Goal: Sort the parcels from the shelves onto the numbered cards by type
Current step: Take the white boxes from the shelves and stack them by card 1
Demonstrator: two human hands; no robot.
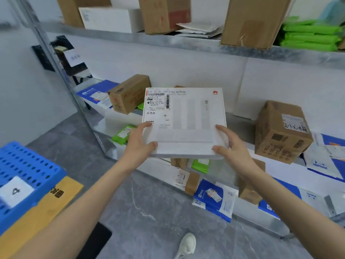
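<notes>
A flat white box [188, 118] with a shipping label at its top left and a small red logo at its top right is held in front of the middle shelf. My left hand [139, 144] grips its lower left corner, thumb on top. My right hand [231, 146] grips its lower right corner the same way. At the lower left, a white card marked 4 [15, 190] lies on a blue perforated crate [29, 171].
Metal shelves [186, 43] hold brown cartons [281, 131], green mailers [309, 34], blue-and-white mailers [214, 199] and white boxes [110, 19]. A yellow board [56, 200] lies beside the crate. My white shoe [186, 243] stands on the grey floor.
</notes>
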